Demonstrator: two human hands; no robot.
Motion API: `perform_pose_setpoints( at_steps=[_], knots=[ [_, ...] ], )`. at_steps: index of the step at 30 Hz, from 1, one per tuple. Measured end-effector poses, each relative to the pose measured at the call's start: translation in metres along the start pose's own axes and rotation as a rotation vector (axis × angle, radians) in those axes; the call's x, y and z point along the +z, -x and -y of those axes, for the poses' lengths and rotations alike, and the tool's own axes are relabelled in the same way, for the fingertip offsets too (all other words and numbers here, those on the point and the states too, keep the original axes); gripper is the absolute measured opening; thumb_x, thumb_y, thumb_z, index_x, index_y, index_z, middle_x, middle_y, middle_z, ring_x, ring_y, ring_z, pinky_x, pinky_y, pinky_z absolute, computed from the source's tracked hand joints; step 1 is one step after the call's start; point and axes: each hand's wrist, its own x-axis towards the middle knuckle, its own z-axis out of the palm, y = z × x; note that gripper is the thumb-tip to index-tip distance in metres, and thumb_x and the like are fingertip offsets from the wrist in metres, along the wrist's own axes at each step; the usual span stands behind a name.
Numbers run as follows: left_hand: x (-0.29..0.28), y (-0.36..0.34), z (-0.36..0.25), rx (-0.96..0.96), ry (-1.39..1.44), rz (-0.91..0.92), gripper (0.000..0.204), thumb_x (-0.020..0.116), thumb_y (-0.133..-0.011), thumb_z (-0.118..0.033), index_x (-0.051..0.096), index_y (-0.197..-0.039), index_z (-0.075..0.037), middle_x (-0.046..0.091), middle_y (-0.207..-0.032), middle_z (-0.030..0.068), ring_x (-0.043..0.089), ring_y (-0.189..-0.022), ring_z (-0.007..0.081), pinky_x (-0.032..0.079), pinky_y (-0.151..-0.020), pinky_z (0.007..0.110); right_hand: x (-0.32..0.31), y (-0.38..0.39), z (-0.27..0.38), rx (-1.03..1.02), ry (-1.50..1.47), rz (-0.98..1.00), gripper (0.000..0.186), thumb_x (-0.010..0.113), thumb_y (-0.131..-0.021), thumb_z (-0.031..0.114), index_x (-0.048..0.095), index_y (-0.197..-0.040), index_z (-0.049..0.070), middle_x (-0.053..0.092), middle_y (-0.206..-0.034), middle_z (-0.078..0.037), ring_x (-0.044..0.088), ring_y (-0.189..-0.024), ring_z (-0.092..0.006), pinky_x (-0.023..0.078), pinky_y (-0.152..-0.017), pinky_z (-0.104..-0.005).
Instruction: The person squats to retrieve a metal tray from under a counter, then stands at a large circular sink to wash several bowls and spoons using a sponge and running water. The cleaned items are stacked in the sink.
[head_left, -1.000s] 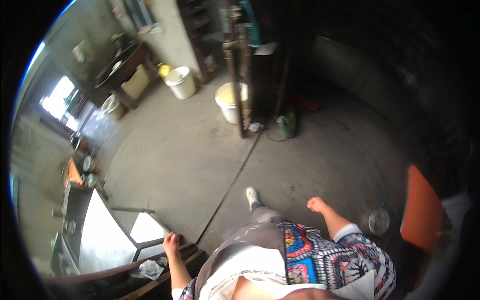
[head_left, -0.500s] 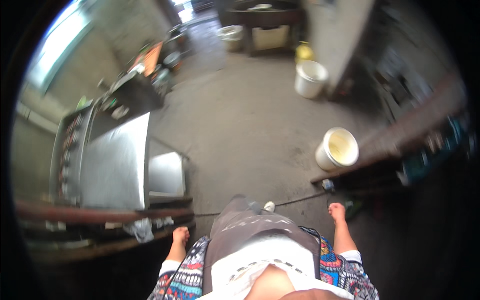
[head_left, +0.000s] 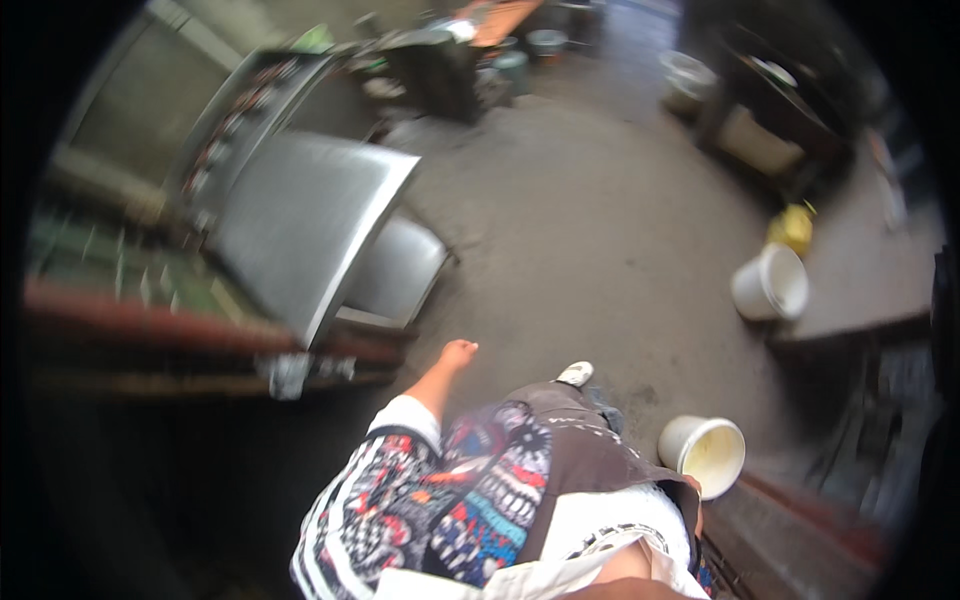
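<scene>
My left hand [head_left: 460, 351] swings out ahead of my patterned sleeve over the concrete floor, loosely closed with nothing visible in it, to the right of the steel table's lower edge. My right arm [head_left: 696, 512] shows only as a sliver beside my brown apron, its fingers hidden. Just past it stands a white bucket [head_left: 700, 450] with a yellowish inside. My white shoe [head_left: 574, 372] shows beyond the apron.
The steel table [head_left: 300, 210] and a red-brown ledge [head_left: 120, 312] line the left. A second white bucket [head_left: 768, 282], a yellow container [head_left: 790, 228] and a dark basin stand [head_left: 760, 130] are right. Concrete floor [head_left: 560, 220] runs between; cluttered benches [head_left: 425, 70] stand ahead.
I have walked forward and turned right, then left. The steel table has come higher into view, the nearer bucket lower. My left hand has swung forward; my right hand has become mostly hidden.
</scene>
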Motion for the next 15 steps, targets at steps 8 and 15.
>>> perform_pose_setpoints(
  at_steps=[8,15],
  knots=[
    [0.116,-0.03,-0.259,0.177,-0.022,0.192,0.032,0.06,-0.086,-0.013,0.058,-0.112,0.005,0.063,-0.083,0.0074,0.058,-0.071,0.0147,0.049,-0.065,0.029,-0.096,-0.011,-0.019,0.255,-0.565,-0.569,0.018,0.059,-0.083,0.007,0.063,-0.098,-0.002,0.063,-0.078,-0.006,0.054,-0.062,-0.0113,0.045,-0.056,-0.0256],
    [0.227,-0.011,-0.375,0.175,-0.158,0.306,0.029,0.06,-0.086,-0.018,0.059,-0.109,-0.003,0.063,-0.085,0.0031,0.058,-0.075,0.0143,0.043,-0.061,0.026,-0.112,-0.024,-0.073,0.273,-0.334,-0.504,0.013,0.064,-0.078,0.01,0.066,-0.084,-0.001,0.063,-0.067,-0.007,0.057,-0.057,-0.0135,0.047,-0.055,-0.0279]
  ],
)
